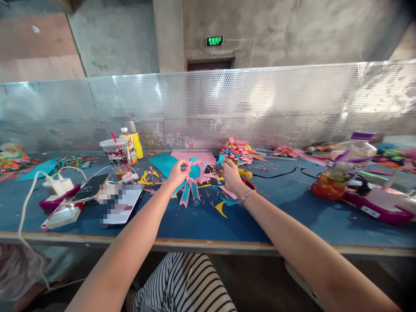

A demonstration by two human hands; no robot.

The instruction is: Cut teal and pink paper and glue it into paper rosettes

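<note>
My left hand point(178, 173) pinches the left edge of a pink and blue paper rosette point(195, 190), which has a ring at the top and forked tails hanging below. To the right of the rosette, my right hand point(231, 174) is closed on a small blue paper piece point(221, 161), apart from the ring. Beside that hand shows a yellow handle point(245, 173) of a tool; its other end is hidden. A red loop point(251, 184), partly covered by my wrist, lies behind. Yellow paper scraps point(221, 209) and pink snippets surround both hands.
A phone point(125, 206), a lidded cup point(116, 157) with a straw and a charger point(58, 186) stand left. A stack of pink paper pieces point(238, 150) sits behind my right hand. At right are a large bottle point(346, 167) and a purple power strip point(373, 208). A perforated metal screen point(208, 104) borders the back.
</note>
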